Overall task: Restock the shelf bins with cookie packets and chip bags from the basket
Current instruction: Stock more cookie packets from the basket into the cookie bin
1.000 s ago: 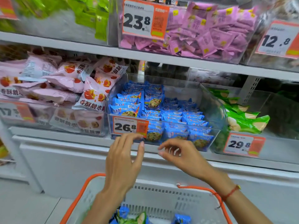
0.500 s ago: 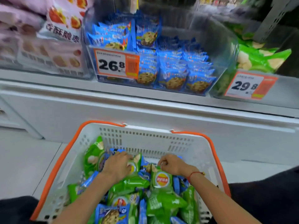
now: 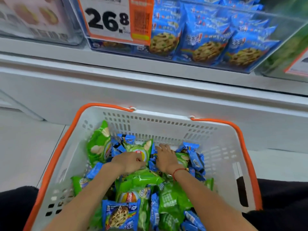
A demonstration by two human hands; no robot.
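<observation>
At the centre of the frame, both hands are now down inside the white basket (image 3: 221, 147) with the orange handles; a second ago they were raised at the front edge of the cookie bin (image 3: 283, 25), in the upper right of the frame, and half a second ago they had only just reached the pile. Since then the view has been brought closer and lower, so that only the bin's lower front and the 26.8 price tag (image 3: 113, 19) remain visible at the top.

The left hand (image 3: 128, 162) is laid knuckles-up on the green chip bags (image 3: 98, 144), with its fingers curled under; whether a packet is actually pinched cannot be told. The right hand (image 3: 165, 157), marked by a red cord at the wrist, is pressed among the blue cookie packets (image 3: 120, 214) just beside it, with fingers extended forward and only loosely bent; no firm hold is shown.

The change is judged to mark a fresh pick-up cycle: nothing is yet being carried to the shelf. The basket is seen to be well filled with mixed blue and green packs, so much of the restocking is judged to remain. Sorting by colour will be required, since the two products lie intermingled.
</observation>
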